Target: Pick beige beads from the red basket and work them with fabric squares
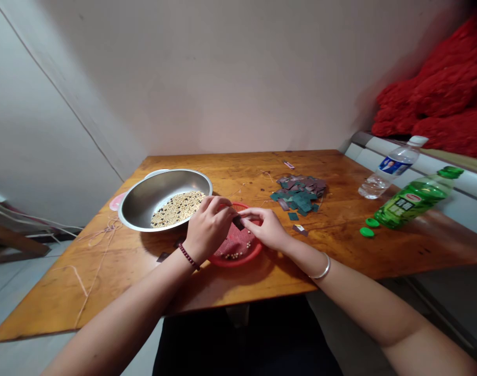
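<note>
My left hand (210, 227), with a beaded bracelet at the wrist, is closed over the far left side of a red plastic basket (235, 262). Fingers of my right hand (269, 228) meet it from the other side. Pinched between the two hands is a small dark square piece (238, 222), partly hidden by the fingers. Several pale round beads (234, 256) lie on the basket's mesh bottom below. Just left of my hands stands a steel bowl (134, 201), holding a layer of pale and black beads (179, 208).
A heap of dark green and brown squares (299, 193) lies right of the basket. Two bottles, one clear (391, 168) and one green (416, 201), stand at the right near green caps (367, 232). Loose string (101, 250) crosses the table's left. Red yarn (438, 99) is piled beyond.
</note>
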Available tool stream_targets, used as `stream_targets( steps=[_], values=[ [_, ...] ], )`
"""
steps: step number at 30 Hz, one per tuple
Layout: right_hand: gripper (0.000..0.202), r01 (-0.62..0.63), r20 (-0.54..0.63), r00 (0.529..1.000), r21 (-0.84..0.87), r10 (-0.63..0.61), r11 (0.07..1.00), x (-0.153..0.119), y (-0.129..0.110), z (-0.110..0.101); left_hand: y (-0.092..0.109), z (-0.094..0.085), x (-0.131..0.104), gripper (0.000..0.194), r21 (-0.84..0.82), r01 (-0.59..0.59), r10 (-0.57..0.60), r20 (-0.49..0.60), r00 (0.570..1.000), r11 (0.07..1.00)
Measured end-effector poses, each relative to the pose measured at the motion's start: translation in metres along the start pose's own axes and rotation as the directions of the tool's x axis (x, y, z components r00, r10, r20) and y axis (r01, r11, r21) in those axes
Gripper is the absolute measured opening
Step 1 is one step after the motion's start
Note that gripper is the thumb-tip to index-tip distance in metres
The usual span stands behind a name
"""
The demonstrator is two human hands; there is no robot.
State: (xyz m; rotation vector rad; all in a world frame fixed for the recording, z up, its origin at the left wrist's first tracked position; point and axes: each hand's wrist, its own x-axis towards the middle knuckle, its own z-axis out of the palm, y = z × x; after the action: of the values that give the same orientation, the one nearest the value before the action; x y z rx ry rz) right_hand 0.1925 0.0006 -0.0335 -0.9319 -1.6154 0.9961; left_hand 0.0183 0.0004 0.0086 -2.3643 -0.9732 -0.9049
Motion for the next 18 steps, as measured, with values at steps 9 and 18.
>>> stream_targets(
  steps=[9,18],
  values=[
    [0.02,-0.006,-0.006,1.0,-0.002,0.006,1.0,0.0012,0.0015,0.0005,0.0009,0.0,-0.0009,0.009,-0.015,-0.009,0.009,-0.002,1.0,1.0],
    [0.018,0.007,0.008,1.0,-0.034,-0.007,0.999,0.0008,0.0004,-0.0013,0.0009,0.0002,0.0003,0.008,-0.02,-0.003,0.003,0.013,1.0,1.0]
  ],
)
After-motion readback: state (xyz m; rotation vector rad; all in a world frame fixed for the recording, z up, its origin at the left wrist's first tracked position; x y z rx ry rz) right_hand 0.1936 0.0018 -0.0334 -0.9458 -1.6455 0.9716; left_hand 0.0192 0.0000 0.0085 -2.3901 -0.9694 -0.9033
